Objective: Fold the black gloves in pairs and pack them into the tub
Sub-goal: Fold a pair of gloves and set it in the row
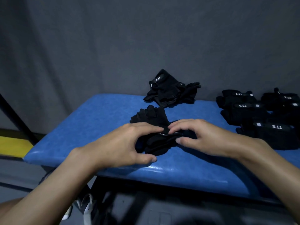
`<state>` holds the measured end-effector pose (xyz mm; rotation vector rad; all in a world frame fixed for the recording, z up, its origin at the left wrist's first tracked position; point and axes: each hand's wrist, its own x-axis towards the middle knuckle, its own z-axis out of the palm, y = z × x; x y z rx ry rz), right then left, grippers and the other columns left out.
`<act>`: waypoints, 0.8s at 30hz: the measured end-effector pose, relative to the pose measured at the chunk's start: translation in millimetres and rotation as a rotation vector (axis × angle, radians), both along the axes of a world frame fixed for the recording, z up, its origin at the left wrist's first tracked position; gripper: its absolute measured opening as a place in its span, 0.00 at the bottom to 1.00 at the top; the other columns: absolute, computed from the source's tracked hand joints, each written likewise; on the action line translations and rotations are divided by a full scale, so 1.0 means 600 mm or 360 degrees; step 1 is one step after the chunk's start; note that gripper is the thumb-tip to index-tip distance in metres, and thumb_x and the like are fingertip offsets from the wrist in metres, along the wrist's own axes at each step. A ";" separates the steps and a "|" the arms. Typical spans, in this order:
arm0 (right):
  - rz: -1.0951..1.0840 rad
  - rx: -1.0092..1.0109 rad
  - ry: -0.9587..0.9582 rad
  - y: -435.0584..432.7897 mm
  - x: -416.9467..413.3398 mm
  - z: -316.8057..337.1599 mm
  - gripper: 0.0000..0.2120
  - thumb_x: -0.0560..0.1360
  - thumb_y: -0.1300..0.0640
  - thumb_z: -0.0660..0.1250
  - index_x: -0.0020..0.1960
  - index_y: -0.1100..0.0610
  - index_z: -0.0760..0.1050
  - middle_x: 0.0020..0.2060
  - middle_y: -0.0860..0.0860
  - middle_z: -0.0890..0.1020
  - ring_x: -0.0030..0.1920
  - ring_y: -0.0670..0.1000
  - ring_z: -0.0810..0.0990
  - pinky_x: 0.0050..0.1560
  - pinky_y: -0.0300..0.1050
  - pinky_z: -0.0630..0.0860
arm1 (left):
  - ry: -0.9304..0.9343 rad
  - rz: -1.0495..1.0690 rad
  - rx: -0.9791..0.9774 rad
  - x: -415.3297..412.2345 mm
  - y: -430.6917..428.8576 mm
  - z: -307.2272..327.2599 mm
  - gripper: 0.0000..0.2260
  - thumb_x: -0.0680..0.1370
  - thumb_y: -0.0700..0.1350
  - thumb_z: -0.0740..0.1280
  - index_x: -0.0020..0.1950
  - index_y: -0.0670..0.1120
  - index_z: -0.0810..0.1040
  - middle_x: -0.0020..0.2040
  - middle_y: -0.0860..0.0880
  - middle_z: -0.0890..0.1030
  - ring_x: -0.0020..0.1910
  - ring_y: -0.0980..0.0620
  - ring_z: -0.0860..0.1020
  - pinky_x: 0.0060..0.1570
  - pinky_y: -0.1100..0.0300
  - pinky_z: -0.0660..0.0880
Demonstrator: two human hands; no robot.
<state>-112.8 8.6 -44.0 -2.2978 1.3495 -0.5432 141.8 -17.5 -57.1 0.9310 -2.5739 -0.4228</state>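
While my left hand [123, 143] and right hand [203, 138] pinch the glove pair [155, 143], frame centre,
I should square the edges and press the fold flat on the bench [97, 114]

White "5.11" marks wrist tabs — on the heap of black fabric gloves [164, 90] and the stacked black gloves [259, 114].

blue bench [97, 114] | glove heap [168, 93] | middle gloves [151, 116] | stacked gloves [253, 111], perhaps paired
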 end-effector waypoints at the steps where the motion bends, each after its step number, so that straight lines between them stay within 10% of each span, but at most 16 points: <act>1: 0.0001 -0.0003 -0.0003 -0.001 0.000 0.000 0.10 0.77 0.58 0.68 0.57 0.48 0.80 0.59 0.40 0.79 0.61 0.40 0.76 0.64 0.36 0.68 | 0.0021 -0.0021 0.0007 0.000 0.001 0.001 0.33 0.68 0.59 0.73 0.72 0.58 0.71 0.64 0.63 0.75 0.64 0.64 0.73 0.63 0.61 0.71; 20: -0.0092 0.0144 -0.0042 -0.009 -0.008 0.002 0.10 0.80 0.56 0.64 0.60 0.48 0.78 0.52 0.42 0.82 0.47 0.36 0.79 0.52 0.37 0.74 | 0.0016 -0.0062 -0.0268 0.002 0.007 0.008 0.23 0.74 0.54 0.66 0.70 0.58 0.73 0.58 0.58 0.81 0.55 0.58 0.79 0.54 0.57 0.76; 24: -0.0083 0.0199 -0.0192 -0.005 -0.006 0.011 0.15 0.73 0.42 0.69 0.58 0.43 0.78 0.47 0.43 0.83 0.45 0.39 0.80 0.49 0.37 0.74 | 0.0086 0.0027 -0.0249 0.003 0.002 0.008 0.17 0.78 0.53 0.65 0.67 0.58 0.74 0.56 0.59 0.82 0.51 0.60 0.80 0.51 0.58 0.76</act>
